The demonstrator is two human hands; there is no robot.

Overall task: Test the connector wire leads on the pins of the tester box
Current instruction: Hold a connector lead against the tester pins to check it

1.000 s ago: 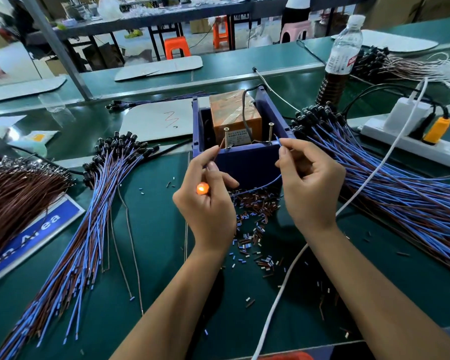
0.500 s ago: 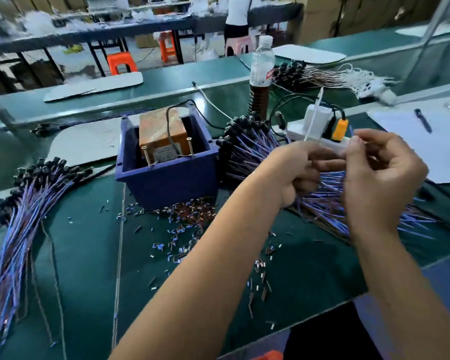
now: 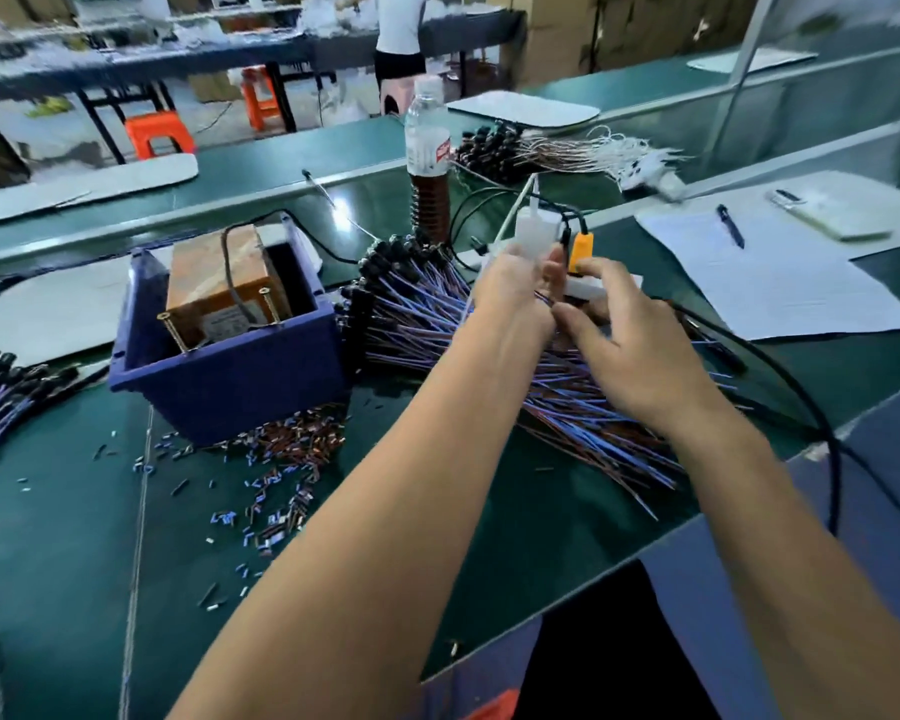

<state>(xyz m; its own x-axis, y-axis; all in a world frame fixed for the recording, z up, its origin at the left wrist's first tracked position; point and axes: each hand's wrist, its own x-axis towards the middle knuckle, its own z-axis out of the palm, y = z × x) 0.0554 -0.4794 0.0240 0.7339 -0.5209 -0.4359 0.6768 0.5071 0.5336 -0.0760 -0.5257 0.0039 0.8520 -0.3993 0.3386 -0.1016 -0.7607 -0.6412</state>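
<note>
Glossy blue-and-brown wire leads [image 3: 489, 335] with black cylindrical connectors fan across the matte green bench [image 3: 74, 511], just right of the dark-blue plastic tester box [image 3: 230, 376] with its two brass pins. Since half a second ago, both hands have dropped onto this heap. Left hand [image 3: 515, 288] and right hand [image 3: 630, 345] sit close together, fingers loosely curled, grip blurred beyond telling.

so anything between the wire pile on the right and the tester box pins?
Nothing visible. Both hands, left hand and right hand, are over the wire pile; the tester box sits directly beside it, pins exposed at the top.
</note>
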